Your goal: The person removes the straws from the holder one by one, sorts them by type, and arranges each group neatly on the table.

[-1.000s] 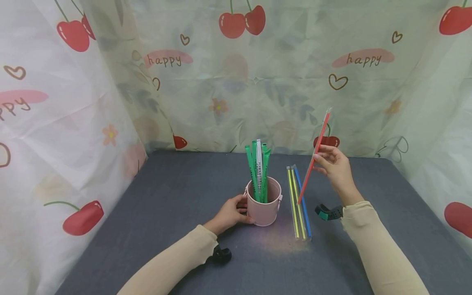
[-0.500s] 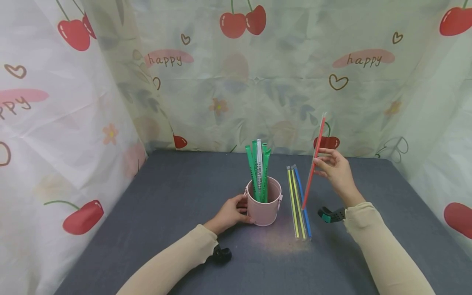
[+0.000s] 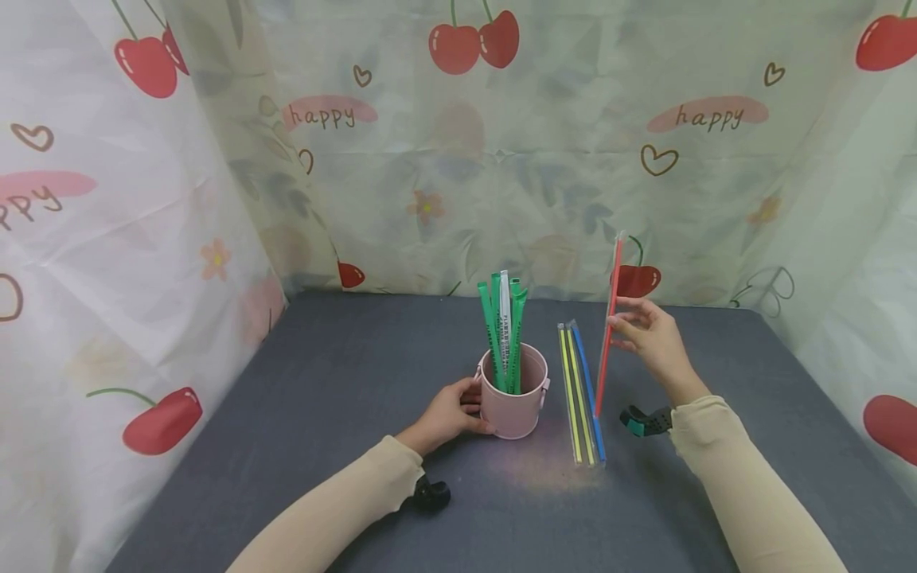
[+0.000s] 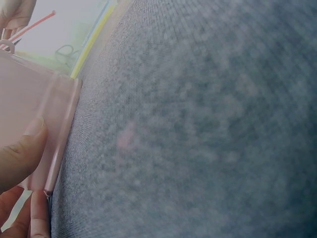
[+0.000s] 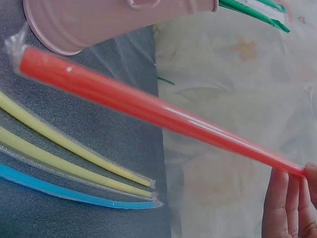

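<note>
My left hand (image 3: 450, 414) holds the left side of a small pink bucket (image 3: 510, 414) that stands upright on the table. In the left wrist view the thumb (image 4: 25, 153) lies on the bucket's wall. Several straws in green paper wrappers (image 3: 490, 334) and one in a white wrapper (image 3: 505, 318) stand in the bucket. Right of it, my right hand (image 3: 652, 338) pinches a red straw (image 5: 148, 110) in a clear sleeve, nearly upright. Its lower end overlaps a blue straw (image 3: 582, 358) in the head view. Two yellow straws (image 3: 571, 398) lie beside the blue one.
A dark grey cloth (image 3: 344, 358) covers the table. A printed curtain (image 3: 494, 207) closes off the back and both sides. A black strap (image 3: 430, 495) shows at the left wrist, and another strap (image 3: 645, 422) at the right.
My right hand has come down slightly. The red straw has sunk and turned more upright, its lower end shifting right from over the yellow straws. My left hand and the bucket stay put.
</note>
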Tool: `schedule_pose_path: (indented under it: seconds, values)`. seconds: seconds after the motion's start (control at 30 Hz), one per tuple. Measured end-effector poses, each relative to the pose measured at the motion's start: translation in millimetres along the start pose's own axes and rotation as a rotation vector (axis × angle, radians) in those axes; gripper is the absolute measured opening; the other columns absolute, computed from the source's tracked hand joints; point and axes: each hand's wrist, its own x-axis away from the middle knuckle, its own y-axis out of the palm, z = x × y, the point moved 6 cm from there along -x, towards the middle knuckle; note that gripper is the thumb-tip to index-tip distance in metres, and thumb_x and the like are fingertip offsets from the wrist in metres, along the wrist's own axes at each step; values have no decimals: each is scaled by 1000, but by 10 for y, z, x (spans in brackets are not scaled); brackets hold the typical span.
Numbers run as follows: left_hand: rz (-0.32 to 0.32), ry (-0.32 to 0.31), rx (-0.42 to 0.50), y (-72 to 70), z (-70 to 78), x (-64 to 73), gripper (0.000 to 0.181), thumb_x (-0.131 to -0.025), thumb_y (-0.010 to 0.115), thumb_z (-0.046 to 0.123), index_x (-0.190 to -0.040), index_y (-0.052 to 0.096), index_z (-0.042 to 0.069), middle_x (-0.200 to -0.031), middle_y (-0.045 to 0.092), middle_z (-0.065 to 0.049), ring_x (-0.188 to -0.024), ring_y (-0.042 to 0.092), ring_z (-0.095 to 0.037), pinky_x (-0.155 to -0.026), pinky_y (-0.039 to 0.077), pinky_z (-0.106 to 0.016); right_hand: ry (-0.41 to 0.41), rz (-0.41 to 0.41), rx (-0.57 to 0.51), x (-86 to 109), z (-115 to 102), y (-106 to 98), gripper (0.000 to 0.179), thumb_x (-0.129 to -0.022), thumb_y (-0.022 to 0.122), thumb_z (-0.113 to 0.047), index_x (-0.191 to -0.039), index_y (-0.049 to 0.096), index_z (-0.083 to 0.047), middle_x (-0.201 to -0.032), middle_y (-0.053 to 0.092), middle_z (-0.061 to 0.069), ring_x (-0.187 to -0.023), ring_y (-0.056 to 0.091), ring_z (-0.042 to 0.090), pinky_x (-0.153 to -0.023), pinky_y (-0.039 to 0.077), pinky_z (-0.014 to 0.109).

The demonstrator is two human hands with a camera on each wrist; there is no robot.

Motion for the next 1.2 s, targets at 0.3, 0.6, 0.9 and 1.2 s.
schedule_pose_path:
  seconds: [0.3, 0.6, 0.9, 1.2]
  values:
    - [3, 3, 11, 5, -7, -4, 74, -70, 85, 2, -135, 49, 2, -132, 56, -13, -118, 58, -27, -97, 52, -38, 45, -29, 87, 16, 52, 6, 51, -95, 62, -20, -139, 46, -1, -91, 62, -10, -82, 63, -4, -76, 60, 30]
    - [2, 12, 17, 7, -19, -4, 73, -70, 84, 2, -135, 49, 2, -132, 56, -14, -118, 58, -27, -97, 52, -38, 63, -55, 157, 33, 132, 22, 49, -96, 61, -20, -138, 46, -1, -99, 64, 3, -81, 62, -3, -77, 60, 32]
    - [1, 12, 21, 6, -11, 1, 74, -71, 84, 2, -136, 49, 3, -133, 56, -13, -119, 58, -27, -98, 51, -39, 85, -59, 183, 24, 199, 45, 47, -96, 61, -15, -138, 47, 0, -106, 63, 15, -79, 62, -3, -80, 59, 39]
    - [-3, 20, 35, 5, -32, -14, 74, -71, 84, 1, -136, 48, 2, -134, 55, -14, -119, 57, -29, -98, 51, -40, 125, -69, 231, 43, 263, 47, 47, -96, 60, -12, -138, 46, 2, -108, 62, 21, -78, 62, 1, -82, 58, 43]
